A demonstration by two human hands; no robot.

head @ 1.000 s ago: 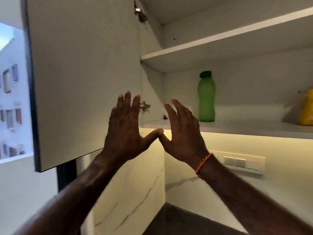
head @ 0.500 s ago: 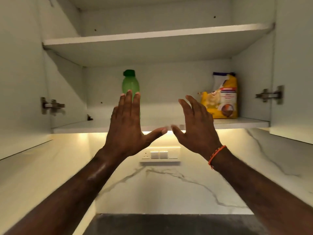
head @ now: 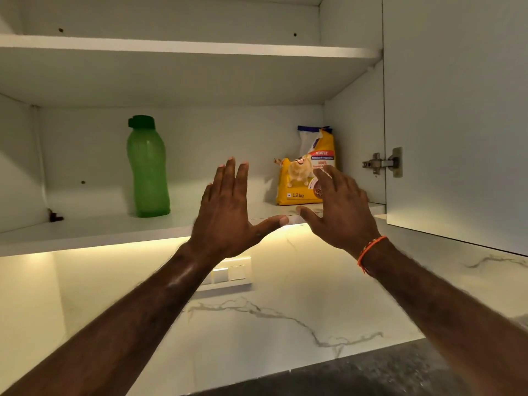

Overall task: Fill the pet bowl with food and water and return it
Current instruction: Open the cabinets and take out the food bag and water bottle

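We raise our left hand and right hand, both spread and empty, toward the yellow pet-food bag upright beside the green plastic bottle, within reach.

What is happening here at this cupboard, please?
A person stands before an open wall cupboard with both hands raised and open, holding nothing. The right hand is in front of a yellow pet food bag at the right end of the lower shelf. The left hand hovers near the middle. A green bottle stands upright further left on the same shelf. No pet bowl is in view.
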